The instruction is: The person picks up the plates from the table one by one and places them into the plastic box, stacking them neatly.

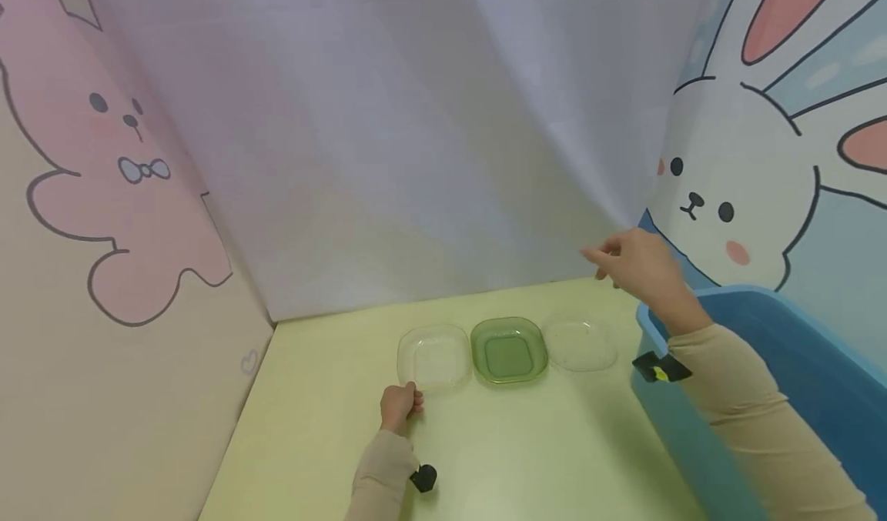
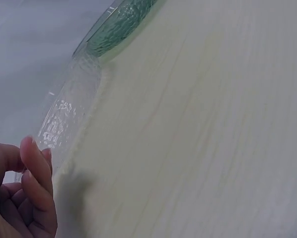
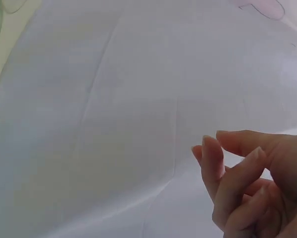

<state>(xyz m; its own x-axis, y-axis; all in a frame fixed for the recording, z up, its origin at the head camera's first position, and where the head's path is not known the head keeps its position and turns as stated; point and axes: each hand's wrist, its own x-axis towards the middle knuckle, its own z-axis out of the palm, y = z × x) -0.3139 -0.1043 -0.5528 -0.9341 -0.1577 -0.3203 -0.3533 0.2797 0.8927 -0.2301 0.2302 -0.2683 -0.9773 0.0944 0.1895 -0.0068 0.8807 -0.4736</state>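
Note:
Three shallow, rounded-square dishes stand in a row on the table. The left one is a clear dish (image 1: 434,357), the middle one a green dish (image 1: 509,350), and the right one another clear dish (image 1: 580,344). At the near left rim of the left clear dish, my left hand (image 1: 400,405) pinches the edge between thumb and fingers. In the left wrist view, that hand (image 2: 27,193) partly hides the dish's end. My right hand (image 1: 634,263) is raised in the air above the blue tub's near-wall corner. Its fingers (image 3: 233,183) are loosely bent with nothing between them.
A deep blue tub (image 1: 651,328) stands on the right, under my right forearm. The pale yellow table (image 1: 527,444) ends at a white cloth backdrop (image 1: 388,159). Walls with rabbit drawings rise on the left (image 1: 145,221) and right (image 1: 748,159).

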